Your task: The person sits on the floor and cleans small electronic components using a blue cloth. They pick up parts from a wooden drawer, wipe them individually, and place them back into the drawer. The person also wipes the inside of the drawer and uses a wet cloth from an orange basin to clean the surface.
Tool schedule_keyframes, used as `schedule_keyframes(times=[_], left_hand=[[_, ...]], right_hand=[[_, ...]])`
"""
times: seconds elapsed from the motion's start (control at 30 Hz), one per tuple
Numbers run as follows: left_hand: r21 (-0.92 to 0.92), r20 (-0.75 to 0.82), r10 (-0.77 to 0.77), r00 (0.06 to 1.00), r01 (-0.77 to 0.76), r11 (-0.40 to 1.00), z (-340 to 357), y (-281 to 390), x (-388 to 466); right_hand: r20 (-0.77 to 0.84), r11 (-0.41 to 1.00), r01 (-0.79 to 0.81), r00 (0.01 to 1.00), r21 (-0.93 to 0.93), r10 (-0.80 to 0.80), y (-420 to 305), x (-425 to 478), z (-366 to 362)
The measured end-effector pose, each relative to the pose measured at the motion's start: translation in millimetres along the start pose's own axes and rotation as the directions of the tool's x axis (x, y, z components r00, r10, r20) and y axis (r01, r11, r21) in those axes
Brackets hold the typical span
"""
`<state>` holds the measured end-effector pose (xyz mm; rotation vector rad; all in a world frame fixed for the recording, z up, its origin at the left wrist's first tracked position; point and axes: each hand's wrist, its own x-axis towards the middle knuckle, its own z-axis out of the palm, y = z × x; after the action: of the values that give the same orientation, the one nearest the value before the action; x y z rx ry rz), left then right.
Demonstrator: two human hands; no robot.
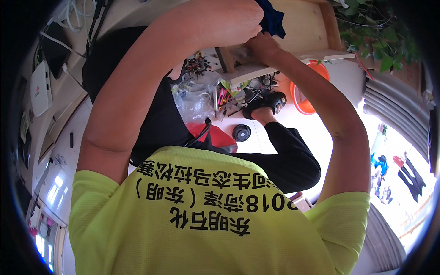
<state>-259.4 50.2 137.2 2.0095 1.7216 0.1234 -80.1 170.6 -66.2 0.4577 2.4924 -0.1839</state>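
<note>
Both my arms reach forward over a wooden drawer (306,25) with pale panels. My left hand (252,22) bends inward at the top, its fingers mostly hidden behind the wrist and forearm. Directly beyond it, a dark blue cloth (275,20) hangs over the drawer; which hand touches it cannot be made out. Close below the left hand, my right hand (264,47) lies inside the drawer with curled fingers, their tips out of sight. Near it a dark divider (225,60) crosses the drawer, and small dark debris rests beside the light front edge (254,73).
On the floor are a pile of pens and small parts (233,96), clear plastic bags (194,99), an orange basin (298,92), a round black object (241,132) and a red bag (216,135). My sandalled foot (268,103) is beside the pile. A leafy plant (378,37) overhangs the right.
</note>
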Motion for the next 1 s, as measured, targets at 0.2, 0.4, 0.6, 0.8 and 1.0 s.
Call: schedule_keyframes(times=[0.2, 0.4, 0.6, 0.8, 1.0], left_hand=[[-0.031, 0.028, -0.01, 1.0, 0.011, 0.999, 0.9, 0.2, 0.3], [-0.039, 0.009, -0.023, 1.0, 0.023, 0.999, 8.9, -3.7, 3.4], [0.144, 0.173, -0.105, 0.979, 0.08, 0.986, 28.6, -3.8, 12.3], [0.176, 0.151, -0.001, 0.989, -0.026, 0.984, 151.6, -40.0, 32.4], [-0.42, 0.408, -0.337, 0.849, 0.502, 0.756, 150.2, -22.0, 33.0]], right_hand=[[-0.08, 0.986, 0.051, 0.996, 0.16, -0.038, -14.4, 3.8, -18.9], [-0.033, 0.948, 0.126, 0.992, 0.291, -0.122, -32.0, 4.2, -17.5], [-0.008, 0.94, 0.202, 0.978, 0.276, -0.208, -16.2, 4.9, 13.3], [0.256, 0.941, 0.211, 0.925, 0.265, -0.279, -30.9, 1.1, -17.3], [0.305, 0.928, 0.176, 0.91, 0.329, -0.281, -30.2, 1.5, -18.2]])
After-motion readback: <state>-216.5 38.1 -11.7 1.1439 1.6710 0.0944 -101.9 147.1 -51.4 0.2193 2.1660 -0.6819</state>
